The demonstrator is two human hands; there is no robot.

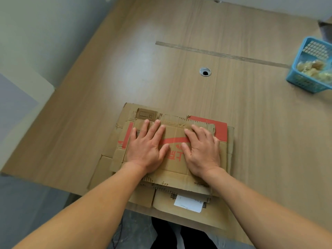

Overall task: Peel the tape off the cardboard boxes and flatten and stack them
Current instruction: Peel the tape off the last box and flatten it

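Observation:
A stack of flattened cardboard boxes (222, 141) lies at the near edge of the wooden table (251, 123). The top piece (175, 159) is brown with red printing. My left hand (147, 146) presses flat on its left half, fingers straight and spread. My right hand (203, 150) presses flat on its right half, fingers straight. A lower box with a white label (188, 203) sticks out over the table's front edge.
A blue plastic basket (310, 67) holding crumpled peeled tape stands at the right edge. A round cable hole (205, 71) sits mid-table, and a long strip of tape residue (222, 54) runs across the far surface. A grey wall is on the left.

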